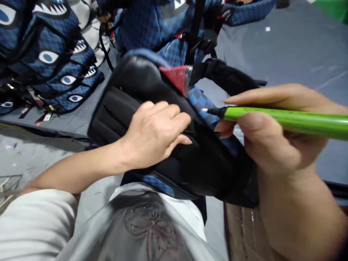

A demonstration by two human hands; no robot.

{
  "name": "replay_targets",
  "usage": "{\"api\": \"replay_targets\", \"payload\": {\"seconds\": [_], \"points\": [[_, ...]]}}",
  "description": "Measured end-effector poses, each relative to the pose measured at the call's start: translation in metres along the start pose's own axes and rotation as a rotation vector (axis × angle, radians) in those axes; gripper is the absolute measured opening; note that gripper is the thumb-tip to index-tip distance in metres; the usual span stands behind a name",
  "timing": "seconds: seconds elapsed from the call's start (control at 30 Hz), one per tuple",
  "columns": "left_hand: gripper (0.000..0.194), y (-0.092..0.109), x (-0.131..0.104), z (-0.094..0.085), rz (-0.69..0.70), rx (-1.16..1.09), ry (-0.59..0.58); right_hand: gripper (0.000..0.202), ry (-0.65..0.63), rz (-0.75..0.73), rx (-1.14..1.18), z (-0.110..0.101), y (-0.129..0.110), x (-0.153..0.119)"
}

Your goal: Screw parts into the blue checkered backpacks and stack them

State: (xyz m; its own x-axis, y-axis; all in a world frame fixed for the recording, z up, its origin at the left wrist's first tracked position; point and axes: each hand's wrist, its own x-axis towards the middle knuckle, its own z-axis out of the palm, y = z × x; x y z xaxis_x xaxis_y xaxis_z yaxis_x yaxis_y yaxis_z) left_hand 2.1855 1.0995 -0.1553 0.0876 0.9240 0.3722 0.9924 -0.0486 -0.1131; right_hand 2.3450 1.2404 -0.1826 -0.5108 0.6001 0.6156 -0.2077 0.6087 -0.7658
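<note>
In front of my body a backpack [212, 163] lies tilted, its black padded back facing up and blue checks along its side. A red triangular tab [176, 78] joins a black strap [228, 74] to its far edge. On the back panel sits my left hand [160, 125], fingers curled and closed on the bag; exactly which fold they grip is hidden. My right hand [272, 134] pinches a bright green marker pen [288, 121]. Its pale tip points left, over the checked side, and I cannot tell whether it touches.
Blue checked bags with eyes and teeth [51, 58] are stacked at the left. More checked bags [152, 25] stand behind the backpack. The grey table [288, 47] extends to the right. Below it lies a brown taped surface [241, 232].
</note>
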Motion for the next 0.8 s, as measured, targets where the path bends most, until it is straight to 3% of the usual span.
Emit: {"api": "replay_targets", "payload": {"seconds": [0.1,0.13,0.2,0.27,0.3,0.4,0.5,0.6,0.67,0.8], "points": [[0.023,-0.003,-0.008,0.028,0.036,-0.258,-0.11,0.03,-0.222,-0.027,0.008,0.001,0.017,-0.01],[0.02,-0.008,-0.01,0.035,0.072,-0.319,-0.098,0.03,-0.261,-0.04,-0.039,0.002,0.024,-0.017],[0.019,-0.02,-0.01,0.04,0.088,-0.314,0.054,0.031,-0.25,-0.091,-0.172,0.005,0.037,-0.032],[0.026,-0.033,-0.003,0.036,0.016,-0.187,0.223,0.033,-0.193,-0.178,-0.285,0.01,0.045,-0.043],[0.035,-0.038,0.002,0.032,-0.009,-0.13,0.228,0.036,-0.175,-0.233,-0.329,0.014,0.046,-0.047],[0.076,-0.05,0.023,0.027,-0.004,-0.042,-0.057,0.042,-0.158,-0.41,-0.451,0.032,0.048,-0.053],[0.086,-0.057,0.044,0.037,-0.03,0.032,-0.273,0.038,-0.133,-0.457,-0.506,0.054,0.048,-0.062],[0.081,-0.063,0.057,0.055,-0.039,0.077,-0.3,0.029,-0.135,-0.43,-0.496,0.064,0.049,-0.073],[0.084,-0.065,0.057,0.062,0.043,0.076,-0.263,0.028,-0.147,-0.421,-0.504,0.062,0.052,-0.076],[0.104,-0.062,0.042,0.061,0.199,0.074,-0.15,0.033,-0.155,-0.391,-0.478,0.05,0.061,-0.071]]}}
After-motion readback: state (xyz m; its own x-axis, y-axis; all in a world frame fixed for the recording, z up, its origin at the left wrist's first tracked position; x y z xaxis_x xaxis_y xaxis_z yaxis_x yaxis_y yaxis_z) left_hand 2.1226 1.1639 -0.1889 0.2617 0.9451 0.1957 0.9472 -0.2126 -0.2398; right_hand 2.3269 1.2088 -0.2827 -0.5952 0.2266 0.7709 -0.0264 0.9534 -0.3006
